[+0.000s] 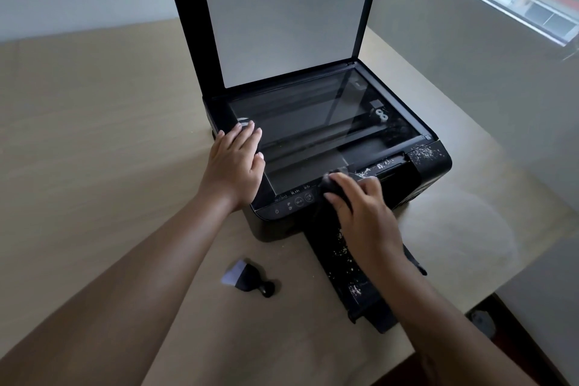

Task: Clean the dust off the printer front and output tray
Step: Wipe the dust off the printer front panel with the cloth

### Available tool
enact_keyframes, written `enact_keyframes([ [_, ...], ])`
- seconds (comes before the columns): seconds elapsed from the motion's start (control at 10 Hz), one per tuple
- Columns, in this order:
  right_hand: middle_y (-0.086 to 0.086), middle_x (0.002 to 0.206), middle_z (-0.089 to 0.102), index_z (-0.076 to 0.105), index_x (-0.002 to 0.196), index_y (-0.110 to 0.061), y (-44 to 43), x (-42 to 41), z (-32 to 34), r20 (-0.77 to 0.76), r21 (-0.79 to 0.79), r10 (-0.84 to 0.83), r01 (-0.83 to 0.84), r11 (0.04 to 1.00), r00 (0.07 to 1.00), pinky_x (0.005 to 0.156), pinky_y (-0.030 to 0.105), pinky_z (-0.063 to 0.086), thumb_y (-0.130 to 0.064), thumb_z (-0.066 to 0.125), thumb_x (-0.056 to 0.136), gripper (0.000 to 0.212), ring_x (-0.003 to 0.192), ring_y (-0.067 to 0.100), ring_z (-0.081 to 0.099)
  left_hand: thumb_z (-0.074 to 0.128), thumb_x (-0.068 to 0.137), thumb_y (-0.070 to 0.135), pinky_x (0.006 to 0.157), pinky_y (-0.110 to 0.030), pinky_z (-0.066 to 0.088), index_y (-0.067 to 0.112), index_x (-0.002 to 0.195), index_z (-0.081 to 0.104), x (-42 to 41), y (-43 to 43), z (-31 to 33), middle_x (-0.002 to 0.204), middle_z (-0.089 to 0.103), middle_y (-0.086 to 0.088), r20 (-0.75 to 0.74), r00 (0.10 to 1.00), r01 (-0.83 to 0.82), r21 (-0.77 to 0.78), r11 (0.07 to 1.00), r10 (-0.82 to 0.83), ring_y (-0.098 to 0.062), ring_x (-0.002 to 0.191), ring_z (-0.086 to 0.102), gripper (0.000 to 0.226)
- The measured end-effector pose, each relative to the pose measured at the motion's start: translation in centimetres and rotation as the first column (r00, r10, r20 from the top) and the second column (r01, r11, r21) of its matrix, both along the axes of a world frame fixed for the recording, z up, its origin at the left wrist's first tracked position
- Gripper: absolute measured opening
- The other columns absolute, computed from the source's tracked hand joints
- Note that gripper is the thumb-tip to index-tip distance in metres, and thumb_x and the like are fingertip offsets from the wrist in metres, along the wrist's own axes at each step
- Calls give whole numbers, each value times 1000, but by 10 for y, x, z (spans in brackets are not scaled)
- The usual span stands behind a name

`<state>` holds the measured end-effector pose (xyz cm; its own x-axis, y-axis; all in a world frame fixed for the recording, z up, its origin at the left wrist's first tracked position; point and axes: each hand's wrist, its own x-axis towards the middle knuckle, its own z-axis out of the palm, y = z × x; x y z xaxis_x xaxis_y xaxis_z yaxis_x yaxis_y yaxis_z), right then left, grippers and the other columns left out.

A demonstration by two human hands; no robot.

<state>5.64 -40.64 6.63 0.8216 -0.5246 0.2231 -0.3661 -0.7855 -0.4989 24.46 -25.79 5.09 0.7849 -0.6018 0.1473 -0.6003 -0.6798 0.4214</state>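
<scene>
Two forearms (150, 285) reach in from the near side. The right hand (363, 210) grasps a dark, blurred wiper (336, 189) on the front lip of the printer (432, 166). The left hand (236, 163) lies flat and released on the left of the scanner glass (313, 122). The dust-flecked output tray (354, 285) juts nearward, with a small brush (247, 279) to its left.

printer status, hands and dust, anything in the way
Left hand flat on printer top. Right hand grips dark wiper at front edge. Dust on front right corner and output tray. Brush lies on table, not in the way.
</scene>
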Motion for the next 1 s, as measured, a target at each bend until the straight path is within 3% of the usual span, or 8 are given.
enact_keyframes([
  [0.2,-1,119,62,30,135,-43,5,-4,-2,-148,99,-19,34,994,989,87,43,48,-79,46,76,72,105,26,56,22,92,36,120,-32,-4,14,152,32,0,0,0,162,24,0,5,1000,-4,-9,1000,4,-17,150,12,65],
  [0.3,-3,121,61,25,137,-43,16,-4,-6,-86,295,3,23,955,996,83,40,52,-59,70,75,78,105,20,60,21,92,36,120,-33,-3,14,152,32,-1,0,0,162,24,0,6,1000,-4,-5,1000,4,-17,150,12,66],
  [0.4,1,108,66,24,138,-45,10,-6,-4,-112,287,64,-30,958,992,73,42,55,-30,68,85,71,87,23,65,22,92,36,121,-34,-2,14,152,33,0,0,0,162,24,0,7,1000,-4,-6,1000,4,-17,150,13,65],
  [0.5,1,101,68,24,138,-47,-3,-8,2,-223,136,72,-42,990,972,69,40,54,-26,63,82,71,79,27,64,22,92,36,121,-34,-2,14,152,33,-1,0,0,162,25,0,8,1000,-5,-6,1000,5,-17,150,13,65],
  [0.7,5,103,67,18,143,-46,19,-6,3,-182,246,72,-26,969,981,70,41,54,-27,64,85,76,81,27,64,21,91,37,120,-33,-4,16,153,32,-1,0,1,162,23,1,2,1000,-13,1,1000,13,-15,150,11,67],
  [0.8,-1,112,64,10,141,-53,33,-9,1,-196,210,188,-146,967,963,72,43,54,-33,62,85,79,89,27,65,20,91,37,120,-32,-5,16,153,31,-1,-1,3,162,22,1,-8,1000,-12,2,1000,12,-15,150,10,67],
  [0.9,-2,104,61,6,140,-59,19,-14,4,-254,75,199,-186,980,947,66,41,54,-37,59,86,79,80,26,65,22,94,36,120,-32,-5,16,153,30,-3,-1,4,162,22,1,-4,1000,-12,6,1000,12,-15,150,10,64],
  [1.0,0,102,60,6,140,-60,5,-14,6,-262,55,75,-63,996,962,65,43,55,-38,57,86,77,75,28,63,33,102,27,120,-32,-6,15,153,30,-2,-1,4,163,21,1,8,1000,-18,1,1000,18,-15,151,9,52],
])
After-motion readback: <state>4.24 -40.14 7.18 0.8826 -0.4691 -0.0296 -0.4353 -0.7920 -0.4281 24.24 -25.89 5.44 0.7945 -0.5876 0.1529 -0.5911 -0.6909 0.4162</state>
